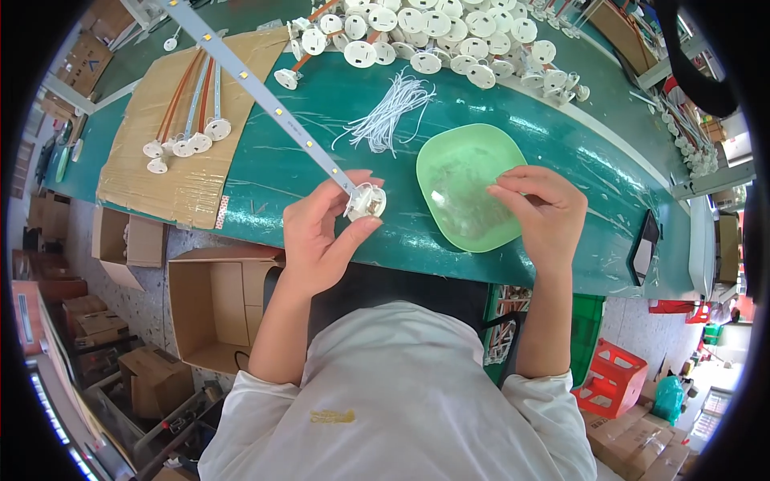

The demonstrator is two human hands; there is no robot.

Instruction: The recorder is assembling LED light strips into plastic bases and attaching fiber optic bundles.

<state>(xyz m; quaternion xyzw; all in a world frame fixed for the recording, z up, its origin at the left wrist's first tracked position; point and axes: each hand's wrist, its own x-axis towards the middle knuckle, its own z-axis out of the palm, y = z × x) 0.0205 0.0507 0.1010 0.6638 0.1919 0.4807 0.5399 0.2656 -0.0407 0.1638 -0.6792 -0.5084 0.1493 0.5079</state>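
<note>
My left hand (321, 232) grips a round white end piece (366, 202) between thumb and fingers. From it a long, stiff LED strip (277, 108) with yellow chips slants up to the top left. My right hand (549, 208) is over the right side of a light green bowl (431, 172), thumb and forefinger pinched together. Whatever is between those fingertips is too small to make out. Small clear or greyish bits (473, 188) lie in the bowl, too fine to name. Just beyond it is a bundle of thin white wires (389, 112).
White round-ended parts (437, 22) are heaped along the table's far side. A cardboard sheet (128, 172) on the left carries several LED strips with white ends (192, 143). A dark phone-like object (644, 248) lies at right. Below stand an open carton (216, 309) and a red crate (616, 377).
</note>
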